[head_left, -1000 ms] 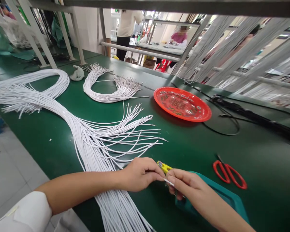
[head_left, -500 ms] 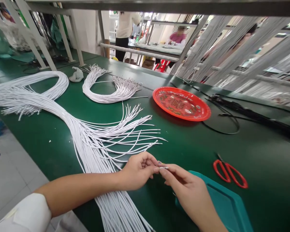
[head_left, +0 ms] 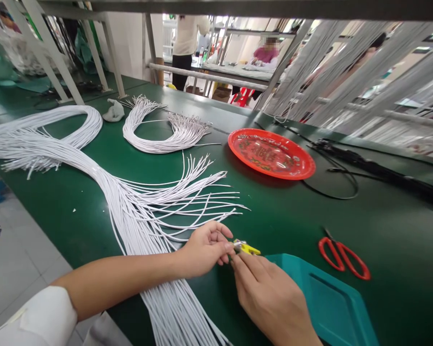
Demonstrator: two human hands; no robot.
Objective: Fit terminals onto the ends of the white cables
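Note:
My left hand (head_left: 205, 249) pinches something too small to make out, over the bundle of white cords (head_left: 130, 211). Right beside it, my right hand (head_left: 270, 290) is closed, back of the hand up, around a small yellow tool (head_left: 249, 249) with a metal end. The tool's metal end meets the fingertips of my left hand. Loose cord ends fan out on the green table beyond my left hand. Under and right of my right hand lies a teal tray (head_left: 337, 300).
Red-handled scissors (head_left: 342, 257) lie at the right. A red round plate (head_left: 270, 154), black cords (head_left: 375, 168) and a curved bundle of white cords (head_left: 159, 144) lie farther back. Metal frame bars (head_left: 202, 74) stand behind, with people beyond.
The yellow tool has come into view between my hands. My right hand has turned its back upward and shifted slightly left; my left hand has barely moved.

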